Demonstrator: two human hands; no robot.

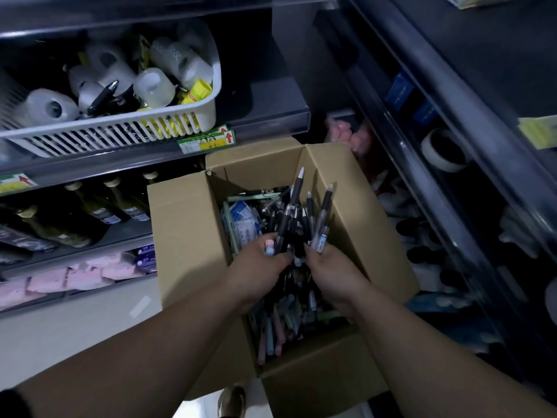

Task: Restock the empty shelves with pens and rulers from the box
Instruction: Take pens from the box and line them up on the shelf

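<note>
Pens came first in the head view: a bundle of black pens (pixel 298 218) stood nearly upright over the open cardboard box (pixel 187 236). Their long axes ran up and away from the person, and the pale tips fanned outward at the top. Six shafts stood clear of one another; the rest overlapped too much to count. One pen on the right carried a barcode label.

The left hand (pixel 259 260) had its grip clenched round the lower left of the bundle, fingers curled over the barrels. The right hand (pixel 331 267) was grasping the same bundle from the other side. Both hands were inside the box mouth, almost touching each other.

Beneath them the box held a dense heap of loose pens (pixel 271 336), many pastel. Those nearest the person lay flat with their length pointing roughly toward the camera. Blue and white packets (pixel 241 218) sat against the left wall. All four flaps were folded outward.

The box sat on the pale floor (pixel 75 342) of a dim aisle between two dark shelving units. On the left unit one white slatted basket (pixel 120 131) held tape rolls (pixel 48 107), with a price label (pixel 208 140) on the shelf edge below it. Lower down stood four dark bottles (pixel 99 203), then pink packs (pixel 75 276). On the right unit lay one roll of tape (pixel 443 149).
</note>
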